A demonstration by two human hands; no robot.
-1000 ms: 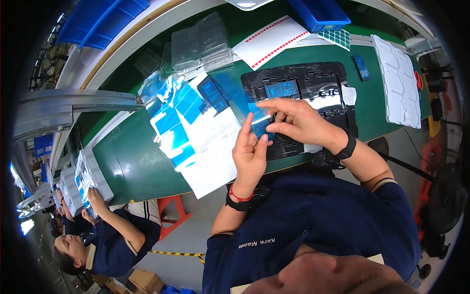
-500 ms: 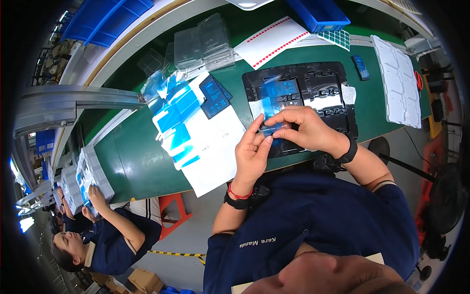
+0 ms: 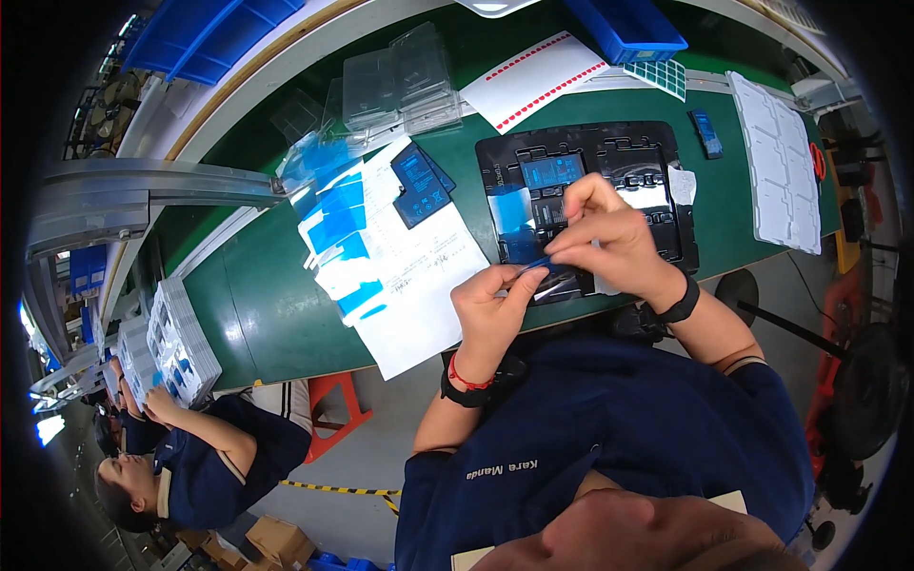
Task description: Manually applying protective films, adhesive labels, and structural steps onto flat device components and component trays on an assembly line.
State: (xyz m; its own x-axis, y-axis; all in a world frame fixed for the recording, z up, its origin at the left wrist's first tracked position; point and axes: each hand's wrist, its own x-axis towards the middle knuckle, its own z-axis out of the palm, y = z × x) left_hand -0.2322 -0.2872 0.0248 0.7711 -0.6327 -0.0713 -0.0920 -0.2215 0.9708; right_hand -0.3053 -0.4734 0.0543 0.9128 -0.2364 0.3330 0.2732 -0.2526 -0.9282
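My left hand (image 3: 490, 309) is closed in a pinch on the near edge of a clear blue film (image 3: 515, 211), at the front of the black moulded tray (image 3: 497, 152). My right hand (image 3: 617, 243) pinches beside it, thumb and forefinger at the film's edge, other fingers curled. The film reaches away from my fingertips over the tray's left part. A flat dark battery pack (image 3: 552, 171) lies in the tray's far left compartment. Whether anything small sits between the fingertips is hidden.
Dark battery packs (image 3: 419, 190) and blue film strips (image 3: 338, 209) lie on white paper (image 3: 409, 328) at left. Clear plastic trays (image 3: 409, 81) stand behind. To the right are another battery (image 3: 705, 133) and a white moulded tray (image 3: 776, 162). A co-worker (image 3: 214, 457) sits at left.
My right hand has turned and its fingers have curled, with its pinch now slightly lower. The film has shifted and lies flatter over the tray. The co-worker's hands have drawn back.
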